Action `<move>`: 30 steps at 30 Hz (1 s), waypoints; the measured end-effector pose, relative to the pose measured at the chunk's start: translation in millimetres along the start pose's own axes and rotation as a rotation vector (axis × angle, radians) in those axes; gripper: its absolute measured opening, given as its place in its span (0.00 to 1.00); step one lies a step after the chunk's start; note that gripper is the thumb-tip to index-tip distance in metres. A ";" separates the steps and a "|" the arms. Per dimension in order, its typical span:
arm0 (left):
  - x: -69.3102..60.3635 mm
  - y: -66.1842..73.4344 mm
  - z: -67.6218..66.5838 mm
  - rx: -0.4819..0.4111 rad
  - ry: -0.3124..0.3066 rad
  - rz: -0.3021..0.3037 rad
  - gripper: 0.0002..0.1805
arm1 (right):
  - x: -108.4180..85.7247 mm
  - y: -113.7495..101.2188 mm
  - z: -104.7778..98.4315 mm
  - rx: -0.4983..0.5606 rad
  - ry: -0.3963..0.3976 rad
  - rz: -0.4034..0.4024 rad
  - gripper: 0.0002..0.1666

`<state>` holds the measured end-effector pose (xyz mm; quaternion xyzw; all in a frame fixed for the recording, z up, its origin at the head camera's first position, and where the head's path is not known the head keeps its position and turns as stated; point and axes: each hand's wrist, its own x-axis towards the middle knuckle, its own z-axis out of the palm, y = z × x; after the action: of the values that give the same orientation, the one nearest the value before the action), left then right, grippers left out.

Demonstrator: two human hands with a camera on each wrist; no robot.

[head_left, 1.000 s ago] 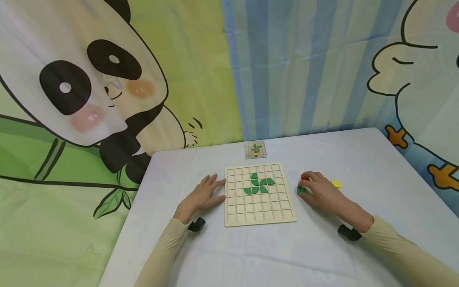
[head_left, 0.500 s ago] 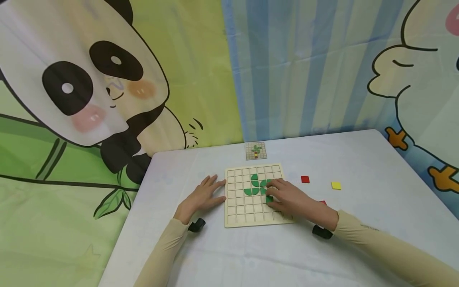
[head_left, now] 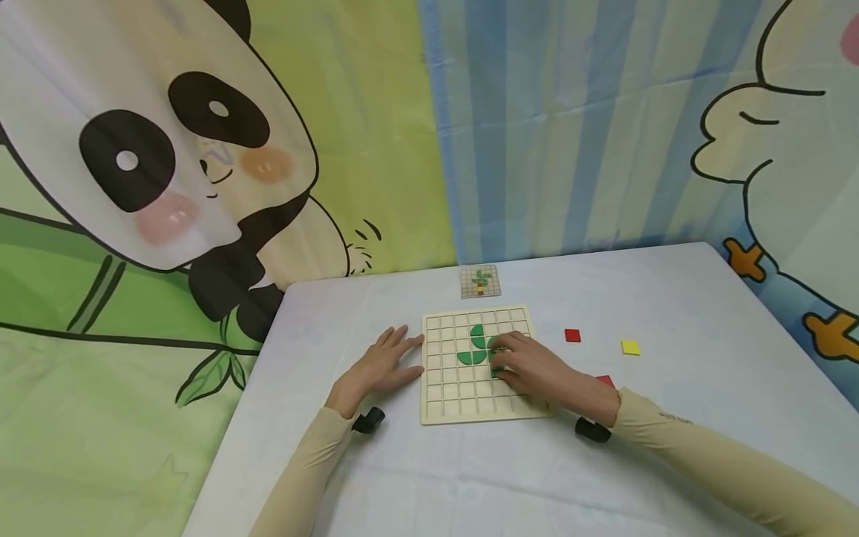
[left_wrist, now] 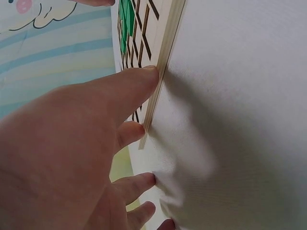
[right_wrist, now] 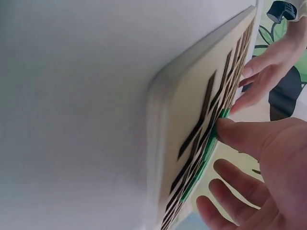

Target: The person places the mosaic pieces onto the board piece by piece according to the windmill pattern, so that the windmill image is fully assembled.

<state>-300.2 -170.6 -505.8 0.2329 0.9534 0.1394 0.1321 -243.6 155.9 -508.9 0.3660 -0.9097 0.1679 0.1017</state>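
Observation:
A pale wooden grid board [head_left: 446,391] lies on the white table, with green curved pieces [head_left: 464,359] in its cells. My left hand [head_left: 372,373] rests at the board's left side, its thumb and a fingertip touching the board's edge [left_wrist: 160,72] in the left wrist view. Over the right middle of the board, my right hand [head_left: 533,369] pinches a green piece [head_left: 495,373], mostly covered by the fingers. The right wrist view has the right thumb [right_wrist: 235,134] against green at the board's surface; whether that piece sits fully in a cell I cannot tell.
Behind the board lies a small pattern card [head_left: 480,281] with a green, red and yellow design. To the right are a red square [head_left: 573,335], a yellow square [head_left: 630,347] and another red piece [head_left: 605,380] partly behind the right wrist. A printed curtain [head_left: 376,149] hangs behind the table.
My right hand has brought a green piece from the table's right side leftward onto the board, then slightly further left. The red square it covered now shows. The left hand has stayed put.

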 end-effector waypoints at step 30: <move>-0.5 -0.1 -0.5 -0.021 0.008 0.026 0.36 | -66.6 96.7 -43.9 0.001 -0.063 0.441 0.14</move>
<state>-300.0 -171.1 -505.2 0.2433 0.9493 0.1519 0.1289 -261.2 280.0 -511.2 0.1633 -0.9704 0.1750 0.0338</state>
